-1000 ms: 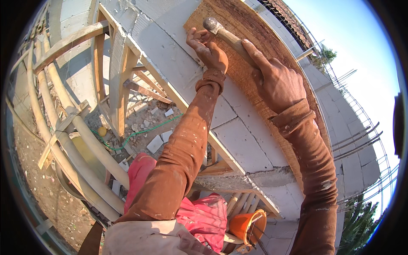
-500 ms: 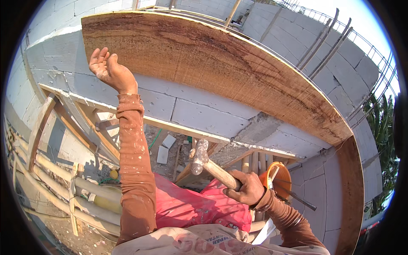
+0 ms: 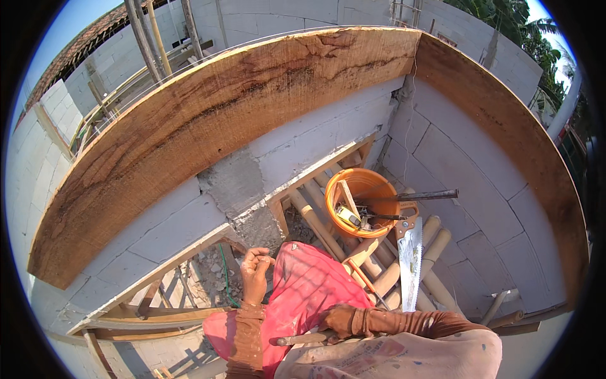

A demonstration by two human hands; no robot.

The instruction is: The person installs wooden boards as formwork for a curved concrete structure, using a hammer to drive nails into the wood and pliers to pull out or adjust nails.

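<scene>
faded lettering (image 3: 386,349), across the pale shirt (image 3: 448,360), too unclear to read

The left forearm (image 3: 246,344) rose steeply from below, its wrist (image 3: 254,298) nearly straight. The left hand (image 3: 255,271) was lifted, fingers (image 3: 257,255) loosely bent and leaning to the right. The right forearm (image 3: 407,322) lay almost level in front of the torso (image 3: 391,357). Close to the torso, the right hand (image 3: 341,319) hung lower, its back turned up and its fingers curled closed in a grip.
</scene>
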